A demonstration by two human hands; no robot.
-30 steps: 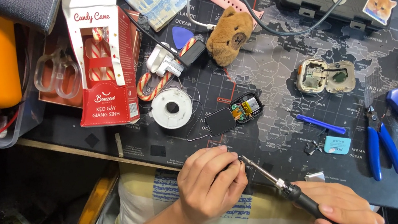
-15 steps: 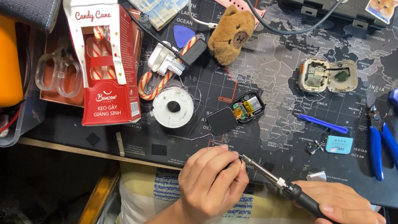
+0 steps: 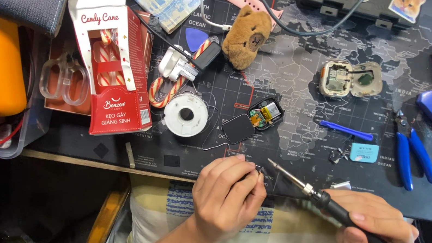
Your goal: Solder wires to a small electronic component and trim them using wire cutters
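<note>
On mat [image 3: 298, 73]: one soldering iron [image 3: 313, 197], two hands.

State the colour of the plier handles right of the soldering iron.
Blue handles, clearest in the head view.

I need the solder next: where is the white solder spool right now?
In the head view the white solder spool lies on the dark desk mat, left of centre, right of the red candy cane box and left of the opened black device.

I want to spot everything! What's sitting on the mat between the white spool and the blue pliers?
In the head view, between the white spool and blue pliers lie an opened black gadget and a blue pry stick.
</note>
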